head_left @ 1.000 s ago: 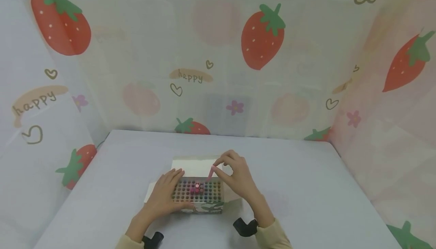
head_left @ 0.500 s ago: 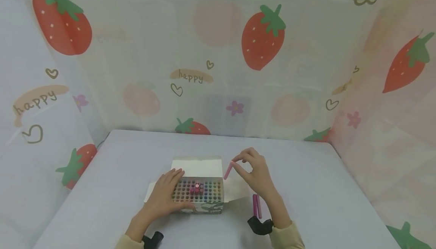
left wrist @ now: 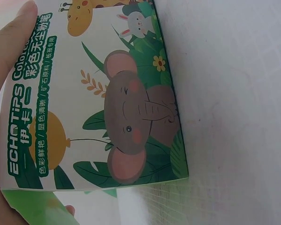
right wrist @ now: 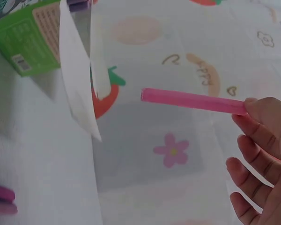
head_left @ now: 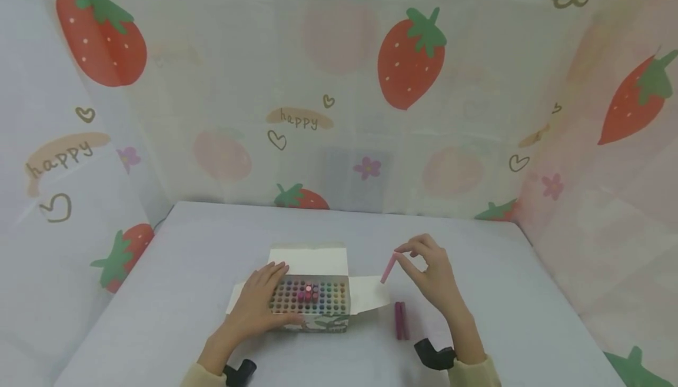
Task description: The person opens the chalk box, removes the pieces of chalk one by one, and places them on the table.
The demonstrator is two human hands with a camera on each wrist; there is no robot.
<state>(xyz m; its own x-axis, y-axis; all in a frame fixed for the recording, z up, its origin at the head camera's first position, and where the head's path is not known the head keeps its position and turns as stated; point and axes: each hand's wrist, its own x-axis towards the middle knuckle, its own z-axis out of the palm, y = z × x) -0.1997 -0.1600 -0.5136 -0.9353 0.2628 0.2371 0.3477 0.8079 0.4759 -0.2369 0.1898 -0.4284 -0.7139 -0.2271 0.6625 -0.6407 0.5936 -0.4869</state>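
Observation:
A chalk box (head_left: 323, 324) with animal drawings (left wrist: 126, 110) stands upturned in its lid flaps, full of coloured sticks seen end-on; several pink ones (head_left: 308, 296) stick up above the rest. My left hand (head_left: 251, 304) holds its left end, thumb along the front and fingers over the far left corner. To the right of the box, my right hand (head_left: 436, 278) pinches a pink chalk stick (right wrist: 192, 100) by one end between thumb and forefinger, its other end hanging down above the table. Two darker pink chalk sticks (head_left: 401, 320) lie side by side on the table below that hand.
The white back flap (head_left: 309, 260) and right flap (head_left: 369, 294) of the box are folded out. Behind the white table (head_left: 212, 234) hangs a curtain (head_left: 228, 81) with strawberry prints. Dark wrist cameras (head_left: 434, 354) sit by the sleeves.
My right hand has carried the pink chalk stick rightward from above the box to beyond its right flap. The two chalk sticks on the table have come into view. My left hand stays put.

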